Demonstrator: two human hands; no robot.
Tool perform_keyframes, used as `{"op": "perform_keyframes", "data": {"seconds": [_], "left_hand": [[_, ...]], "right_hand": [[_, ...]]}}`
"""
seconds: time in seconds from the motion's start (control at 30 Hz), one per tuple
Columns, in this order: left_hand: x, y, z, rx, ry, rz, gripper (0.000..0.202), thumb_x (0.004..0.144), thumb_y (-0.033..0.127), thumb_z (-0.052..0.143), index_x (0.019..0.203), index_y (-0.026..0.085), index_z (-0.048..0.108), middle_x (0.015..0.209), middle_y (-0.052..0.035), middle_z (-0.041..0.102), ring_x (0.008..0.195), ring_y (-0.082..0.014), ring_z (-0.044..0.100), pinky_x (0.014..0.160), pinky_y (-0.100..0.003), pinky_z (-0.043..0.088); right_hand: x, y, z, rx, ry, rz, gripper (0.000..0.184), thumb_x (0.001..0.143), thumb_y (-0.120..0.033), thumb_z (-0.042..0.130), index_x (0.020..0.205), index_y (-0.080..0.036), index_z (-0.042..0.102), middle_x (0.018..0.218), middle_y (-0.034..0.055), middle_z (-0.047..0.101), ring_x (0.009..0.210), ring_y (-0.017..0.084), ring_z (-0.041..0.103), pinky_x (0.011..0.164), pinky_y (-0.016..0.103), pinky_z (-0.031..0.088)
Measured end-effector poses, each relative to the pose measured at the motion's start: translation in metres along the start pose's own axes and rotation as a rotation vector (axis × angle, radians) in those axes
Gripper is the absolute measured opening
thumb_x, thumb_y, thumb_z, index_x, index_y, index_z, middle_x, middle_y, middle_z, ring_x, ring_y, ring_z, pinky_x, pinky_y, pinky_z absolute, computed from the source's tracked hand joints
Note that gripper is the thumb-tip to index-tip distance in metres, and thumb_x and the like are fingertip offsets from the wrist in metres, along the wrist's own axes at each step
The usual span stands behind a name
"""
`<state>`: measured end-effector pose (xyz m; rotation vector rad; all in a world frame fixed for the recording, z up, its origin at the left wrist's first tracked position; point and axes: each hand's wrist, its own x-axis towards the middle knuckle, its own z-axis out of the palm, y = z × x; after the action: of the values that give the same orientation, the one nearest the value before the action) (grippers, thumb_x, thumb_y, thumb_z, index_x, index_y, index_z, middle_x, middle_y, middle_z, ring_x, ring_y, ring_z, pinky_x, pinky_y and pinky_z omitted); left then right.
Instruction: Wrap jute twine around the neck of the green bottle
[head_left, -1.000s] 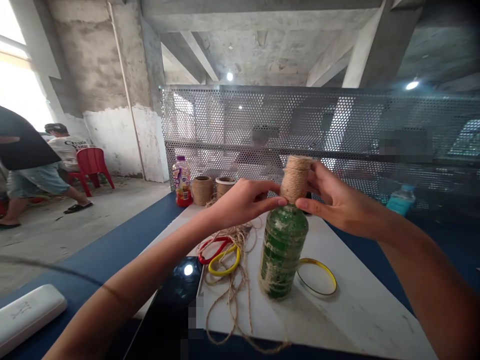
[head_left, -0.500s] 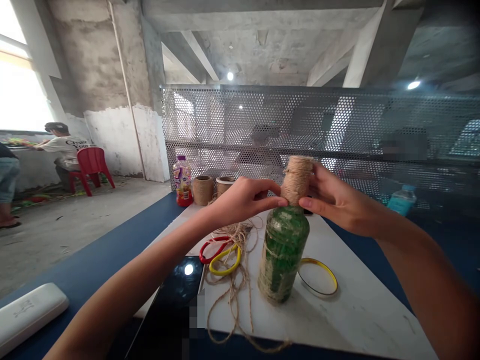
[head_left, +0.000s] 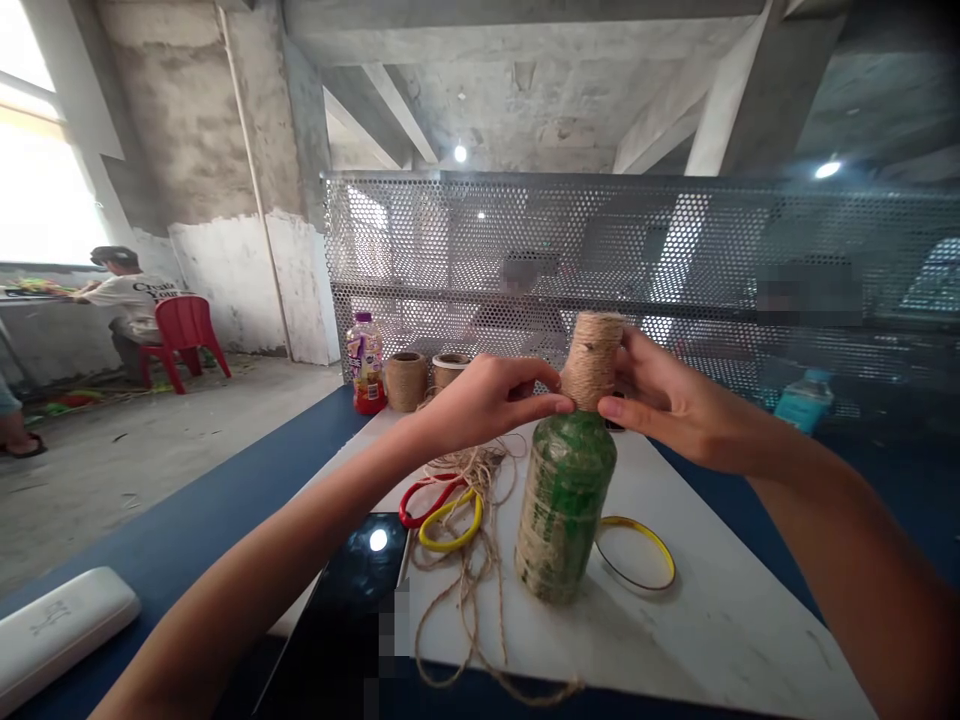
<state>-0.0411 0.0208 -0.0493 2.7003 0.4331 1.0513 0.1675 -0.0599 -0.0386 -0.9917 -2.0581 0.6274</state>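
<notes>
A green glass bottle [head_left: 574, 480] stands on a white board [head_left: 720, 640], its neck wound with jute twine [head_left: 594, 355]. My left hand [head_left: 499, 400] pinches at the lower left of the wrapped neck, thumb and forefinger close together. From the other side, my right hand [head_left: 679, 400] holds the neck, its thumb at the lower edge of the winding and its other fingers partly hidden behind. Loose twine [head_left: 471, 580] lies left of the bottle, around scissors with red and yellow handles [head_left: 450, 515]. On the right, a roll of tape [head_left: 637, 553] lies flat.
Two twine spools [head_left: 406, 382] and a drink bottle with a purple cap [head_left: 367, 365] stand at the back left. A dark glossy panel [head_left: 352, 590] and a white case [head_left: 64, 635] lie nearer. Perforated metal screen [head_left: 450, 240] behind. A person [head_left: 139, 300] sits far left.
The bottle has turned about its upright axis, so a different side of the glass and winding faces me. Both hands stay almost where they were at the neck.
</notes>
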Motion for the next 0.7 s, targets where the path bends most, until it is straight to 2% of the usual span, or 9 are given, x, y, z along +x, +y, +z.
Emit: {"op": "perform_keyframes", "data": {"seconds": [0.1,0.2,0.3,0.4,0.47,0.53,0.6,0.7], "left_hand": [[-0.0002,0.0014,-0.0009,0.015,-0.001,0.010,0.031,0.087,0.043,0.058,0.091,0.013,0.068,0.054,0.0064,0.042,0.050,-0.0060,0.036,0.049,-0.020,0.028],[-0.0007,0.0006,-0.0031,0.017,-0.017,0.013,0.033,0.087,0.044,0.057,0.093,0.013,0.067,0.054,0.0066,0.041,0.050,-0.0062,0.036,0.049,-0.020,0.029],[-0.0009,-0.0008,-0.0046,0.008,-0.042,0.022,0.036,0.086,0.046,0.058,0.099,0.014,0.067,0.055,0.0069,0.040,0.050,-0.0065,0.035,0.048,-0.021,0.029],[-0.0007,-0.0003,-0.0047,-0.002,-0.042,0.036,0.035,0.085,0.045,0.059,0.099,0.014,0.067,0.055,0.0065,0.041,0.050,-0.0064,0.036,0.048,-0.020,0.030],[-0.0005,0.0006,-0.0048,0.003,-0.035,0.039,0.034,0.085,0.045,0.060,0.096,0.013,0.068,0.055,0.0064,0.041,0.050,-0.0061,0.035,0.048,-0.020,0.029],[-0.0005,0.0011,-0.0053,0.009,-0.032,0.038,0.034,0.085,0.045,0.059,0.094,0.013,0.068,0.054,0.0064,0.041,0.049,-0.0058,0.034,0.047,-0.020,0.028],[-0.0006,0.0007,-0.0064,0.006,-0.036,0.040,0.034,0.086,0.045,0.058,0.094,0.014,0.069,0.054,0.0064,0.040,0.050,-0.0059,0.034,0.047,-0.019,0.027],[-0.0010,-0.0007,-0.0081,-0.011,-0.054,0.049,0.034,0.087,0.045,0.057,0.095,0.014,0.069,0.055,0.0060,0.041,0.050,-0.0059,0.034,0.047,-0.019,0.027]], "right_hand": [[0.0024,0.0041,0.0002,-0.113,0.090,0.018,0.071,0.080,-0.031,0.069,0.139,-0.033,0.030,0.134,0.0054,0.054,0.127,0.029,0.047,0.105,0.050,0.042],[0.0032,0.0056,0.0018,-0.169,0.151,0.033,0.065,0.081,-0.030,0.068,0.136,-0.033,0.033,0.129,0.0052,0.057,0.122,0.029,0.052,0.102,0.052,0.044],[0.0011,0.0027,0.0024,-0.082,0.081,-0.004,0.056,0.085,-0.028,0.063,0.135,-0.032,0.037,0.138,0.0048,0.051,0.125,0.027,0.050,0.102,0.046,0.046],[-0.0013,0.0002,0.0014,-0.003,-0.002,-0.008,0.057,0.089,-0.029,0.057,0.140,-0.034,0.031,0.141,0.0029,0.048,0.128,0.025,0.047,0.104,0.043,0.045],[-0.0014,0.0007,0.0014,-0.045,0.020,0.004,0.065,0.087,-0.030,0.061,0.142,-0.036,0.027,0.140,0.0022,0.049,0.130,0.026,0.045,0.106,0.045,0.043],[-0.0004,0.0024,0.0025,-0.131,0.096,0.017,0.070,0.082,-0.029,0.067,0.140,-0.037,0.029,0.136,0.0019,0.052,0.129,0.028,0.045,0.106,0.048,0.042],[0.0009,0.0035,0.0040,-0.169,0.141,0.017,0.066,0.080,-0.027,0.070,0.135,-0.037,0.034,0.132,0.0016,0.055,0.126,0.029,0.048,0.103,0.048,0.045],[0.0006,0.0012,0.0041,-0.089,0.075,-0.013,0.057,0.085,-0.028,0.064,0.134,-0.036,0.037,0.134,0.0012,0.053,0.125,0.027,0.050,0.102,0.044,0.048]]}}
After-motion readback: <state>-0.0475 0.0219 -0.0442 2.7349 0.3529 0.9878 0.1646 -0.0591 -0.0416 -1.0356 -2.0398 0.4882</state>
